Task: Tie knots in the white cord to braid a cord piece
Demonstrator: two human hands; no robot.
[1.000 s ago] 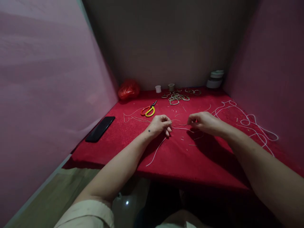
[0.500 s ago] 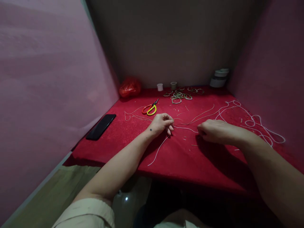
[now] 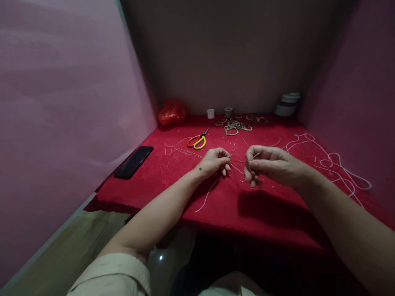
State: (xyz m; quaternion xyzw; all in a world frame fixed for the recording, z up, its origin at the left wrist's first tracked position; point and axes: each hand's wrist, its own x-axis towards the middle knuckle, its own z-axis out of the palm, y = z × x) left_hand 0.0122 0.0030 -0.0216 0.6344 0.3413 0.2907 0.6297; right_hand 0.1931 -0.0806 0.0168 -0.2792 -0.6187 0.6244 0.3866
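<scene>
1. Phone (image 3: 133, 163), flat, glossy and black, lies on plush-looking red cloth (image 3: 148, 183).
2. Scissors (image 3: 198, 140) with rounded red and yellow handles point away, angled right.
3. Left hand (image 3: 217, 162) pinches thin, pale string (image 3: 237, 168), thumb and forefinger closed narrowly.
4. The string's long axis slants rightward and slightly nearer, between the hands.
5. Right hand (image 3: 267, 164) holds a fine, curved strand (image 3: 255, 156) between thumb and forefinger.
6. White cord (image 3: 325, 166) sprawls in smooth loops.
</scene>
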